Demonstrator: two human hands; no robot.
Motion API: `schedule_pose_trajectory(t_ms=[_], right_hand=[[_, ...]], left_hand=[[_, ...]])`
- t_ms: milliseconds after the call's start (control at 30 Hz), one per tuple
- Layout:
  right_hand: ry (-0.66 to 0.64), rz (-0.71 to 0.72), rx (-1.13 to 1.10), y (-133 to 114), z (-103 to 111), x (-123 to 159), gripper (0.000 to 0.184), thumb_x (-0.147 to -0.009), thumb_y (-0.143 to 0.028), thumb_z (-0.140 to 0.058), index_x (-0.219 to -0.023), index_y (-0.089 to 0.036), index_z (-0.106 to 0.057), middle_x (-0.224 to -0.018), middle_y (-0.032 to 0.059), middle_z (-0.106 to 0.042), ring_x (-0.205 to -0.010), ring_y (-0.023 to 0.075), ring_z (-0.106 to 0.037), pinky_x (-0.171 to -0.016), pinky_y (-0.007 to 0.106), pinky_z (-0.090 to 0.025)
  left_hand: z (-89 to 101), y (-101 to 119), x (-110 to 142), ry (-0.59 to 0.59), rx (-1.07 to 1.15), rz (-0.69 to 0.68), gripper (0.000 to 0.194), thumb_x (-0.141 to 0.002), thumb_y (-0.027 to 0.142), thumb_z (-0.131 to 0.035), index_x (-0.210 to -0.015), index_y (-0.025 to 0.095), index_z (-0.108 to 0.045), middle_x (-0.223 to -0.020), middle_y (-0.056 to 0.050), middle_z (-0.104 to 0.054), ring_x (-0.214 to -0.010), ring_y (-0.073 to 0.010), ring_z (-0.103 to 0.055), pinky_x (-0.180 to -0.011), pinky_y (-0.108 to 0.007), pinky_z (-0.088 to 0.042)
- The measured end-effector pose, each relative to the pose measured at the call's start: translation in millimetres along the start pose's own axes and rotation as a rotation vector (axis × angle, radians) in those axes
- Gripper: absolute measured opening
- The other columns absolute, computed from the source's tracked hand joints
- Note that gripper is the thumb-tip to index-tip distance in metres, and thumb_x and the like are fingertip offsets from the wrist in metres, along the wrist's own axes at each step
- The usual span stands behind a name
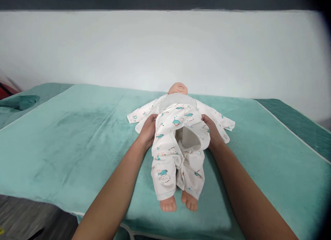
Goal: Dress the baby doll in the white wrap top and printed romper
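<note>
A baby doll point(178, 88) lies face up, its head toward the wall and its bare feet toward me. It wears white printed baby pants point(165, 143) with an open crotch. Spread out at both sides is a matching baby jacket point(212, 113), its sleeves stretched outward. At the left side of the waist, my left hand point(149, 129) is closed on the pants, with its fingertips partly hidden. Opposite it, my right hand point(212, 132) grips the pants at the right side, its fingers also partly covered by cloth.
Under the doll is a bed with a green plush cover point(77, 140), its edge running along the front. A white wall point(165, 47) rises behind. Rumpled darker green cloth point(20, 102) lies at the far left. Dark floor point(31, 217) shows at the lower left.
</note>
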State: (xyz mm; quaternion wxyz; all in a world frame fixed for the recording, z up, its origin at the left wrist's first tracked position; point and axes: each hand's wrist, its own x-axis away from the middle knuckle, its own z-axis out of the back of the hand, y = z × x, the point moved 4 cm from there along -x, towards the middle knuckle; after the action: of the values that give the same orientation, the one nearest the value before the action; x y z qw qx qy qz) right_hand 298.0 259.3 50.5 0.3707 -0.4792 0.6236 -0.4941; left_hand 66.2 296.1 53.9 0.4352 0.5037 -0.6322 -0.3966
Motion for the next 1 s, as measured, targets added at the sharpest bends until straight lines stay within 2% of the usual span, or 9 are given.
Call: schedule_pose_trajectory(t_ms=[167, 300, 400, 533, 600, 700, 867, 1000], right_hand=[[-0.020, 0.066, 0.016, -6.0, -4.6, 5.4, 0.031, -0.061, -0.036, -0.079, -0.081, -0.026, -0.058, -0.081, -0.0018, -0.069, -0.074, 0.0201, -0.064, -0.063, 0.033, -0.051], [-0.021, 0.080, 0.007, -5.8, -5.7, 8.7, 0.029, -0.064, -0.037, -0.078, -0.086, -0.026, -0.062, -0.094, 0.0013, -0.073, -0.091, 0.0249, -0.067, -0.071, 0.036, -0.054], [-0.024, 0.053, -0.024, -2.9, -5.5, 7.4, 0.027, -0.065, -0.039, -0.077, -0.084, -0.026, -0.063, -0.090, 0.0006, -0.073, -0.090, 0.0252, -0.067, -0.071, 0.036, -0.053], [-0.021, -0.010, -0.037, 1.4, -4.7, 3.9, 0.025, -0.067, -0.041, -0.076, -0.080, -0.024, -0.063, -0.073, -0.0021, -0.067, -0.076, 0.0206, -0.063, -0.066, 0.033, -0.050], [-0.010, -0.018, -0.011, 1.8, -4.7, 3.9, 0.025, -0.068, -0.042, -0.076, -0.078, -0.024, -0.062, -0.069, -0.0032, -0.063, -0.069, 0.0176, -0.059, -0.063, 0.030, -0.047], [0.010, 0.034, 0.028, -1.1, -5.6, 5.7, 0.025, -0.072, -0.044, -0.074, -0.081, -0.024, -0.061, -0.072, -0.0036, -0.061, -0.067, 0.0147, -0.053, -0.059, 0.027, -0.044], [0.016, 0.167, 0.097, -5.4, -5.0, 2.4, 0.024, -0.077, -0.045, -0.071, -0.083, -0.025, -0.059, -0.077, -0.0032, -0.058, -0.067, 0.0135, -0.050, -0.060, 0.026, -0.041], [0.120, 0.359, 0.240, -8.0, 0.7, -4.7, 0.018, -0.082, -0.042, -0.067, -0.084, -0.025, -0.060, -0.089, 0.0003, -0.063, -0.081, 0.0168, -0.056, -0.075, 0.029, -0.046]], left_hand=[[-2.6, 10.3, 7.1, 0.018, -0.138, -0.117, 0.032, -0.068, 0.032, -0.078, -0.091, 0.021, -0.059, -0.081, 0.001, -0.068, -0.079, -0.0176, -0.064, -0.068, -0.029, -0.051], [-0.2, 14.0, 10.7, 0.031, -0.236, -0.178, 0.033, -0.066, 0.033, -0.078, -0.089, 0.021, -0.059, -0.083, 0.001, -0.067, -0.078, -0.0170, -0.060, -0.065, -0.027, -0.047], [4.3, 12.5, 8.5, 0.030, -0.298, -0.236, 0.027, -0.071, 0.033, -0.073, -0.090, 0.021, -0.059, -0.083, 0.001, -0.066, -0.078, -0.0160, -0.058, -0.067, -0.026, -0.045], [11.5, 11.0, 2.3, 0.061, -0.354, -0.395, 0.023, -0.076, 0.026, -0.065, -0.098, 0.022, -0.060, -0.097, -0.001, -0.066, -0.090, -0.0166, -0.060, -0.082, -0.029, -0.047], [13.7, 9.8, -0.2, 0.058, -0.358, -0.433, 0.025, -0.078, 0.025, -0.064, -0.103, 0.022, -0.061, -0.104, -0.002, -0.067, -0.096, -0.0173, -0.061, -0.088, -0.030, -0.046], [15.2, 9.3, -1.7, 0.052, -0.368, -0.432, 0.023, -0.080, 0.025, -0.063, -0.103, 0.022, -0.063, -0.105, -0.002, -0.068, -0.097, -0.0175, -0.062, -0.089, -0.030, -0.045], [14.3, 10.7, -5.0, 0.061, -0.309, -0.353, 0.010, -0.082, 0.028, -0.062, -0.090, 0.022, -0.063, -0.085, 0.001, -0.065, -0.080, -0.0145, -0.057, -0.073, -0.025, -0.043], [13.7, 7.3, -10.9, 0.071, -0.227, -0.260, 0.013, -0.083, 0.033, -0.064, -0.089, 0.021, -0.062, -0.075, 0.003, -0.061, -0.067, -0.0130, -0.052, -0.062, -0.023, -0.039]])
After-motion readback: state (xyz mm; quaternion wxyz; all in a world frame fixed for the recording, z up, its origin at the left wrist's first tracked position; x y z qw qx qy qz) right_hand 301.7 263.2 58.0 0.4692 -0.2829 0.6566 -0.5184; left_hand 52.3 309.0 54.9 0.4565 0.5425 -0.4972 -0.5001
